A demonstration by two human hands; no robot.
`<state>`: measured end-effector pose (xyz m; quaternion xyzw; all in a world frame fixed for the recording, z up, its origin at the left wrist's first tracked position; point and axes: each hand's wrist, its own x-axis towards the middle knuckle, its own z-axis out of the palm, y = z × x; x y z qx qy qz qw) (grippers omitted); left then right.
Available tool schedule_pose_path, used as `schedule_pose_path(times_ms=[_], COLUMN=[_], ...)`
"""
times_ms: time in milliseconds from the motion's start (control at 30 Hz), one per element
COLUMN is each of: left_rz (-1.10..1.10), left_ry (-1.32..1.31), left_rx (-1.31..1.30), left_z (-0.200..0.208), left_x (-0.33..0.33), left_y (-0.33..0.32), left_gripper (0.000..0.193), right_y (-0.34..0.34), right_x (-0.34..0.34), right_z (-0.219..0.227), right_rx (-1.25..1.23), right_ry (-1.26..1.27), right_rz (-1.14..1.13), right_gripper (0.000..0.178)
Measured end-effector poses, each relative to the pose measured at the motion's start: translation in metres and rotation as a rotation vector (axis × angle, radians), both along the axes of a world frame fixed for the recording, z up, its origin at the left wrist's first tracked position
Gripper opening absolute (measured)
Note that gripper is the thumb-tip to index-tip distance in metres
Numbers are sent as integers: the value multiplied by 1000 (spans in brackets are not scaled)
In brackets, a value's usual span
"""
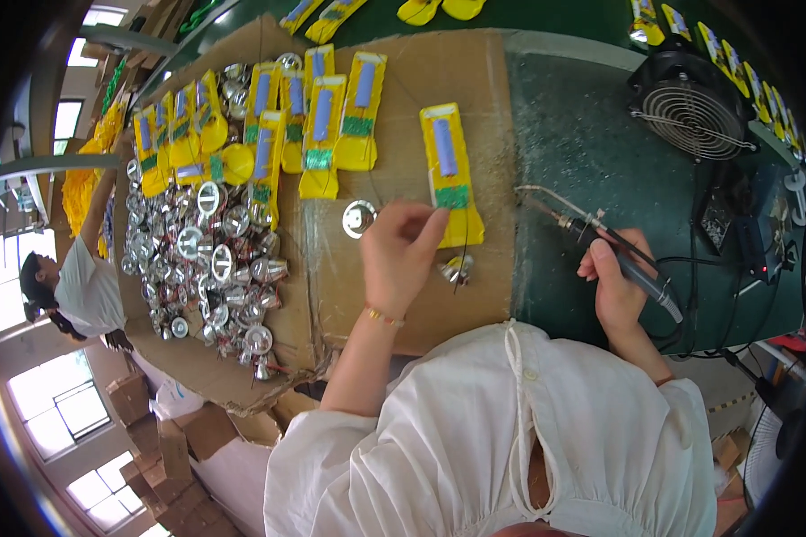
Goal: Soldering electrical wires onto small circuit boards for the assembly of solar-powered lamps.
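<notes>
My right hand (620,282) is wrapped around the handle of a soldering iron (650,285), its thin metal tip pointing left above the green bench mat. Thumb and fingers of my left hand (401,255) are pinched together at the left edge of a yellow plastic piece (461,228) that carries a purple cylindrical cell and a green circuit board. What the pinch holds, if anything, is hidden. Just below that piece lies a small silver reflector cup (457,268) with a dark wire. A round silver lamp part (359,218) rests on the cardboard, left of my left hand.
Piled silver reflector cups (210,259) cover the cardboard at left, with several yellow pieces (322,125) behind them. A black fan with a wire guard (694,112) stands at far right, near a dark box with a red light (761,259) and cables. Another person (85,286) is at far left.
</notes>
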<state>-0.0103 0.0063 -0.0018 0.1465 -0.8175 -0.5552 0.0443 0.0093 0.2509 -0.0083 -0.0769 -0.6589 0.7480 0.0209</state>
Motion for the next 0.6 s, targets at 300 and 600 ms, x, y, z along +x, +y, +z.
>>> schedule_pose_path(times_ms=[300, 600], left_rz=[-361, -95], left_ry=[-168, 267], left_rx=[-378, -634], left_z=[30, 9], left_x=[-67, -292], left_y=[34, 102], left_gripper=[19, 33], right_y=[26, 23], right_x=[-3, -7], right_z=[-7, -7], right_rx=[29, -6], right_ry=[-77, -142], right_rz=[-97, -112], right_gripper=[14, 13])
